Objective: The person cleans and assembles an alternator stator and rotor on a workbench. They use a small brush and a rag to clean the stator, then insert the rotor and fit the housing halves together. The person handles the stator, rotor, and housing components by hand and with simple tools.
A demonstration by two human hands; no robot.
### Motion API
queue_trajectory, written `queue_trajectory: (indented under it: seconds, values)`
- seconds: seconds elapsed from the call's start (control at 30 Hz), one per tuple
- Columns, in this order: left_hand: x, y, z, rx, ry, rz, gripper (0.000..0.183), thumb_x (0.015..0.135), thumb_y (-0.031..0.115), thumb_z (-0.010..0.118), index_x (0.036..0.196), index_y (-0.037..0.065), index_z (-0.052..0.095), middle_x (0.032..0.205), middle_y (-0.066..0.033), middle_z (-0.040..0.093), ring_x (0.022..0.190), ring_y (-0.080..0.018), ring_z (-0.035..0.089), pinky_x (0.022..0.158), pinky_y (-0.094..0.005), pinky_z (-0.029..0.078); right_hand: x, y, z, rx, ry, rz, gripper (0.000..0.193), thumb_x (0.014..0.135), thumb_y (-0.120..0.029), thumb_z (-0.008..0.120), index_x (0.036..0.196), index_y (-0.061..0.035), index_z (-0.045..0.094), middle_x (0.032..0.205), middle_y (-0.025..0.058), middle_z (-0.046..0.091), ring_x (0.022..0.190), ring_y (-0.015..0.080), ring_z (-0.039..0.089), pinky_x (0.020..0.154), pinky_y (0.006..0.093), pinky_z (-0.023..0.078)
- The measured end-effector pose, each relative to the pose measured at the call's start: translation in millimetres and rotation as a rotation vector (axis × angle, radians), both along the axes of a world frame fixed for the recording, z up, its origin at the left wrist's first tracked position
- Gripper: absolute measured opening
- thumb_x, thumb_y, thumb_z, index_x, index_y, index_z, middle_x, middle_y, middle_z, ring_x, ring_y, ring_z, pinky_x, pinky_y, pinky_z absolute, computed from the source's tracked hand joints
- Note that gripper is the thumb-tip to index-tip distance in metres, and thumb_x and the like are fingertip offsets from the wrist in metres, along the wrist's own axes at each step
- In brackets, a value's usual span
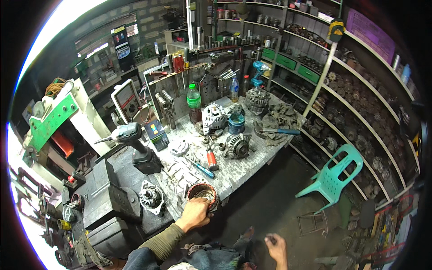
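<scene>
Our left sleeve (157, 245), olive at the cuff, comes up from the bottom, nearest to us, and leads to our left hand (195, 215). Its fingers are bent over the near rim of a metal ring with reddish windings (201, 186), holding it at the near edge of the worktable (240, 172); their tips are hidden in and behind the ring. Our right hand (277, 247) is well apart from those fingers, out over the floor, its own fingers curled; we cannot tell whether they hold anything.

Just beyond the left fingers and the ring lies a blue-handled screwdriver (204, 170), with a red cylinder (212, 159) near its handle. Farther off from the fingers we see a dark alternator (237, 147) and a pale alternator (213, 118). To the left of the same fingers sits a finned rotor part (151, 198), and behind it a cordless driver (141, 150) stands on its battery. Beyond our right fingers, well apart, stands a turquoise chair (327, 183).
</scene>
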State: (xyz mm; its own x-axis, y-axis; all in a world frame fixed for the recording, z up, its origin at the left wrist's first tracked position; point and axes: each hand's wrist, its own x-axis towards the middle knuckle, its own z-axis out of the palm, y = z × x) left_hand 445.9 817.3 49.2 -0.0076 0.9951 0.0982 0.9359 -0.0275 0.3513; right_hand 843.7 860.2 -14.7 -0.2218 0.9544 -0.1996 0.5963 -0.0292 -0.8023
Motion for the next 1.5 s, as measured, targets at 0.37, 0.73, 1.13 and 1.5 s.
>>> queue_trajectory:
  seconds: [0.37, 0.73, 1.13, 1.5]
  values:
    - [11.9, 66.1, -21.8, -0.182, 0.266, 0.425, 0.041, 0.068, 0.027, 0.083, 0.101, 0.007, 0.069, 0.100, -0.0087, 0.068, 0.100, -0.0271, 0.064, 0.088, -0.0406, 0.046, -248.0, 359.7, 96.7, 0.652, 0.152, 0.878, 0.045, 0.093, -0.020, 0.074, 0.133, -0.0035, 0.062, 0.134, 0.0191, 0.061, 0.124, 0.0399, 0.060, 0.105, 0.0467, 0.050]
    - [64.5, 113.0, 21.4, -0.024, 0.148, 0.860, 0.066, 0.080, 0.013, 0.079, 0.142, 0.006, 0.057, 0.142, -0.0187, 0.056, 0.141, -0.0408, 0.046, 0.120, -0.0511, 0.033, -262.6, 415.1, 59.0, 0.574, 0.075, 1.242, 0.048, 0.079, -0.010, 0.082, 0.121, -0.0039, 0.060, 0.113, 0.0135, 0.059, 0.110, 0.0362, 0.057, 0.098, 0.0469, 0.043]
    - [47.5, 251.2, -39.3, -0.031, -1.483, 1.126, 0.053, 0.105, 0.036, 0.066, 0.128, -0.010, 0.058, 0.097, -0.0157, 0.072, 0.077, -0.0186, 0.070, 0.064, -0.0327, 0.059, -220.1, 376.9, 54.0, 0.608, 0.010, 1.151, 0.040, 0.077, -0.004, 0.079, 0.114, -0.0044, 0.065, 0.108, 0.0117, 0.060, 0.104, 0.0341, 0.059, 0.098, 0.0465, 0.047]
    - [37.0, 260.4, -47.5, 0.102, -1.920, 1.098, 0.032, 0.101, 0.012, 0.065, 0.116, -0.016, 0.060, 0.106, -0.0203, 0.072, 0.090, -0.0280, 0.075, 0.076, -0.0383, 0.068, -255.7, 446.5, 32.6, -0.384, 0.188, 1.101, 0.092, 0.079, -0.040, 0.094, 0.150, 0.0020, 0.053, 0.138, 0.0184, 0.067, 0.130, 0.0242, 0.061, 0.114, 0.0394, 0.045]
